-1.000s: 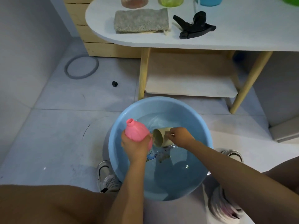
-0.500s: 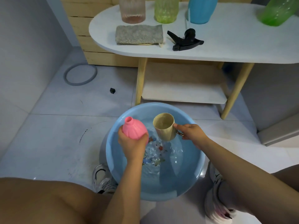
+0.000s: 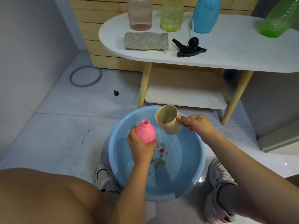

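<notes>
Head-worn camera, looking forward and steeply down

It sits above and behind the left hand (image 3: 140, 147) and right hand (image 3: 199, 126), close over them; the basin (image 3: 186, 175) lies directly beneath them, the table (image 3: 234, 50) well beyond them toward the top edge.

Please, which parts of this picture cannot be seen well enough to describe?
All in the head view:
- Pink bottle: lower part hidden by the left hand that grips it.
- Cup: handle mostly covered by the right hand; how much water it holds is unclear.
- Blue bottle: top cut off by the upper edge.
- Print on the basin floor: blurred by water, so its picture is unreadable.
</notes>
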### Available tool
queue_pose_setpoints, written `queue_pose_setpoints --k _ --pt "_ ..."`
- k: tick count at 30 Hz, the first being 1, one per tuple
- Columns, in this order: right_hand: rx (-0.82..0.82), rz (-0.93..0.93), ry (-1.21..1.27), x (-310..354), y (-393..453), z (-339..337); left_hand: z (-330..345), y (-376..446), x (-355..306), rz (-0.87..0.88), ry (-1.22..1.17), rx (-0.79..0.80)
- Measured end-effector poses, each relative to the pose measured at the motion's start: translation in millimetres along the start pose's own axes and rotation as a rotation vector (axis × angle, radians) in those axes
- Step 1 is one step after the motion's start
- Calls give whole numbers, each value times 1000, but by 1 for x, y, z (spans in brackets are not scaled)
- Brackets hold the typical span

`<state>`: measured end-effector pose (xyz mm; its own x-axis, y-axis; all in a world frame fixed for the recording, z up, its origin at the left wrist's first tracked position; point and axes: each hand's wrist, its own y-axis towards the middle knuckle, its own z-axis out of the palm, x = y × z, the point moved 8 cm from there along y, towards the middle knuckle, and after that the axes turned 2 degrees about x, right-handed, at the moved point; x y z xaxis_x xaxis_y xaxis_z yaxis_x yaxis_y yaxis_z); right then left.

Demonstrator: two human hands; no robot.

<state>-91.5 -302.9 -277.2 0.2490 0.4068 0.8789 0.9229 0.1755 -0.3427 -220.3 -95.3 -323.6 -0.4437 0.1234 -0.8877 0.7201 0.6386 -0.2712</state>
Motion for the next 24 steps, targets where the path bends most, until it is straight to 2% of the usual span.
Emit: queue_pose_setpoints --k 13,24 --pt "-35 -235 -195 67 -12 -9 8 1 -7 37 99 54" --pt "-63 -347 -362 85 -21 -10 10 2 -10 55 94 62"
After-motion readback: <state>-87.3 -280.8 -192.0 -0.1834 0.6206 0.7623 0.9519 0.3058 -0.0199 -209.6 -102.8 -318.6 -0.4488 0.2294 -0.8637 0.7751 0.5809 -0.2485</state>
